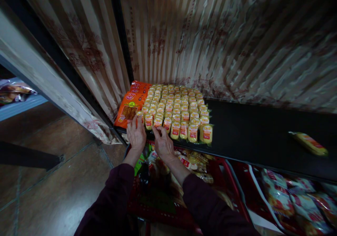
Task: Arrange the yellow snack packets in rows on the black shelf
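Rows of small yellow wrapped cakes (176, 130) stand on a black shelf (244, 123), beside orange snack packets (131, 104) at the shelf's left end. My left hand (136, 135) touches the front cake at the left end of the rows, its fingers partly hiding that cake. Just to the right, my right hand (163, 144) has its thumb and index finger near each other at the lower edge of a front-row cake; whether they grip it cannot be made out. One more wrapped cake (310, 143) lies on its side far right on the shelf.
Below the shelf's front edge are a red basket (231, 179) of mixed packets and, at the lower right, more bagged goods (305, 197). Dark metal uprights and a striped curtain (163, 32) stand behind and left. Tiled floor (65, 179) shows at left.
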`<state>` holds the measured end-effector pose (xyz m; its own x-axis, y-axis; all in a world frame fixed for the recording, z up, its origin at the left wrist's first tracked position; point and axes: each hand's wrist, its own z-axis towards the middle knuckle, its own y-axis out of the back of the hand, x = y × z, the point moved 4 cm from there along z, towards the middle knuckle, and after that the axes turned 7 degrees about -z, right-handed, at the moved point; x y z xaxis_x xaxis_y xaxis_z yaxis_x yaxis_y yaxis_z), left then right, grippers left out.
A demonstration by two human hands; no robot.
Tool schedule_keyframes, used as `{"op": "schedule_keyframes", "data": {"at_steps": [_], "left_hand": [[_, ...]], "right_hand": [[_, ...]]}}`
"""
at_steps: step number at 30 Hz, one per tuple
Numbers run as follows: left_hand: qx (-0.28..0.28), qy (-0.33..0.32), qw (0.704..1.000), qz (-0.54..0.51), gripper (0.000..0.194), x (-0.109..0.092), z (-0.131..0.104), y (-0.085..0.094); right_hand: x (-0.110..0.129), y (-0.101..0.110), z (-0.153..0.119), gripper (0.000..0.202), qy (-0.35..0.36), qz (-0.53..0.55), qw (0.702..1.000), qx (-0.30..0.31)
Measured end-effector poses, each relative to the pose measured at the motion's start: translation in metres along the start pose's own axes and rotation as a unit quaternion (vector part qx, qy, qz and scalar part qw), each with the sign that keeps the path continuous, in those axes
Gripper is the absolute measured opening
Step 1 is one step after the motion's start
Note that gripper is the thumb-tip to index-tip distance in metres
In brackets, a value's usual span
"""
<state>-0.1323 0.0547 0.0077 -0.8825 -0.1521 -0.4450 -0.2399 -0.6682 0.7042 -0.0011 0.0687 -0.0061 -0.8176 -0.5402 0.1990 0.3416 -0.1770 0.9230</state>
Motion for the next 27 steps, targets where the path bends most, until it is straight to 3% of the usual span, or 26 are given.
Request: {"op": "schedule_keyframes", "data": {"at_steps": [18,27], "left_hand": [[0.070,-0.007,0.996,-0.064,0.048,0.011,0.014,-0.017],[0.062,-0.029,0.992,-0.102,0.044,0.012,0.015,-0.017]], "right_hand": [[0.001,-0.002,0.001,0.054,-0.001,0.014,1.000,-0.013],[0.001,0.002,0.001,0.053,0.000,0.009,1.000,-0.011]]}}
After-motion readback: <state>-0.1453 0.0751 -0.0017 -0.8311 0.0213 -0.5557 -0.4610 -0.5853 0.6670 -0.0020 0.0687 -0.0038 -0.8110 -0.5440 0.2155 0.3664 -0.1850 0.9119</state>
